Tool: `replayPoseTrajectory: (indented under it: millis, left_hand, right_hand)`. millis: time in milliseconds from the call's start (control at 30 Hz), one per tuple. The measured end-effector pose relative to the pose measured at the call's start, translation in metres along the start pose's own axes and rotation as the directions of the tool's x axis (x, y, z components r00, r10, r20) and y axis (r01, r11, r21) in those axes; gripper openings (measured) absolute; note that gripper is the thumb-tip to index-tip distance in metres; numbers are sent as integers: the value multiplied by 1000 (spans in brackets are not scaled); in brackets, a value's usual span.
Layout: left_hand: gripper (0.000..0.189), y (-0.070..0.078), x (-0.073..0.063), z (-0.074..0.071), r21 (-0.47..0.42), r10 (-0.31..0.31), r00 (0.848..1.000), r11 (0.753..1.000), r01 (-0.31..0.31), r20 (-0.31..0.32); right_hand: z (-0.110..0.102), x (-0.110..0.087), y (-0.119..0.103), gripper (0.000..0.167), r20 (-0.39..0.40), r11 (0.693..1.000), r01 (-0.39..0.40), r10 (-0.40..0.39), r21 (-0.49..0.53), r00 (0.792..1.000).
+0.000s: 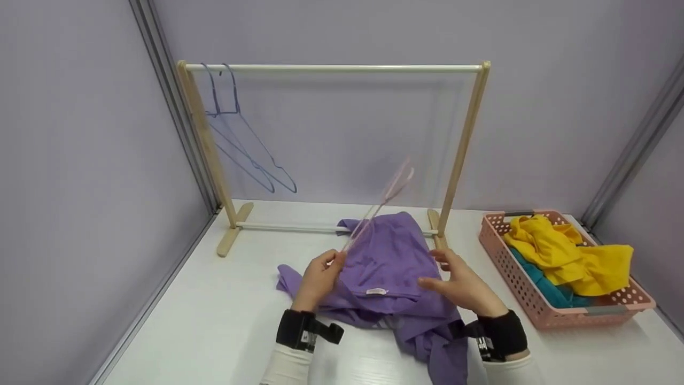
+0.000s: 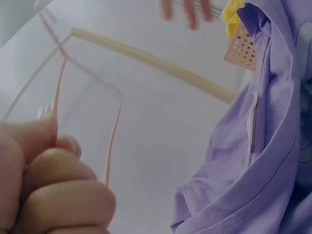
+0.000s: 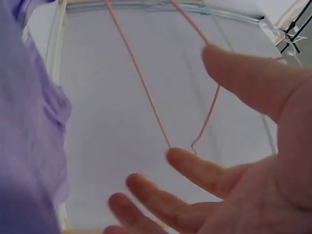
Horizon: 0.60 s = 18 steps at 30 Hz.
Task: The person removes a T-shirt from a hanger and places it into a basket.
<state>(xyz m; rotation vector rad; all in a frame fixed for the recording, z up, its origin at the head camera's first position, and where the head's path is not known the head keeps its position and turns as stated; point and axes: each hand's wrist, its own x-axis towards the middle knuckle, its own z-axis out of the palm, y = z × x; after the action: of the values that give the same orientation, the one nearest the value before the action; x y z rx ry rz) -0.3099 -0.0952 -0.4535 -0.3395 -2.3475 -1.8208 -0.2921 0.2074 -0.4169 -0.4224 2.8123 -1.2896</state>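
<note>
My left hand (image 1: 320, 275) pinches a thin pink wire hanger (image 1: 384, 202) between thumb and curled fingers, and the hanger slants up and to the right. In the left wrist view, the same hanger (image 2: 64, 55) rises out of the fist. A purple garment (image 1: 390, 256) lies crumpled on the table below, with a white label (image 1: 377, 292) at its neckline. Over the garment's right side is my right hand (image 1: 465, 283), thumb and fingers spread and holding nothing. The right wrist view shows these spread fingers in front of the hanger's wires (image 3: 141, 78).
A wood-and-white rack (image 1: 331, 68) stands at the back, two blue hangers (image 1: 256, 166) on its left end. On the right sits a pink perforated basket (image 1: 513, 289) with yellow cloth (image 1: 556, 256) and teal cloth (image 1: 545, 280). Walls stand at left, back and right.
</note>
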Motion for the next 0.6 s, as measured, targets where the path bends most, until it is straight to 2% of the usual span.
replayPoseTrajectory:
  millis: [67, 167, 300, 467, 533, 600]
  left_hand:
    - [35, -1, 1, -1, -45, -41, 997, 998, 38, -71]
    - [35, -2, 3, -2, -96, -90, 983, 993, 75, -163]
    - [37, -4, 3, -4, -165, -130, 955, 982, 88, -266]
    - [40, -7, 2, -9, -239, -176, 920, 966, 94, -349]
    - [39, -8, 2, -12, -272, -202, 913, 956, 106, -354]
    - [38, -10, 2, -14, -304, -217, 915, 946, 111, -340]
  right_hand:
    - [3, 4, 8, 86, 73, 996, -33, 39, -82, 997]
    - [13, 9, 17, 98, 139, 987, -60, 81, -151, 987]
    - [29, 14, 28, 97, 211, 974, -50, 98, -221, 973]
    - [45, 16, 36, 75, 254, 962, -31, 103, -272, 962]
    - [45, 18, 39, 58, 259, 962, -20, 93, -271, 961]
    - [40, 20, 40, 32, 270, 964, 18, 56, -264, 961]
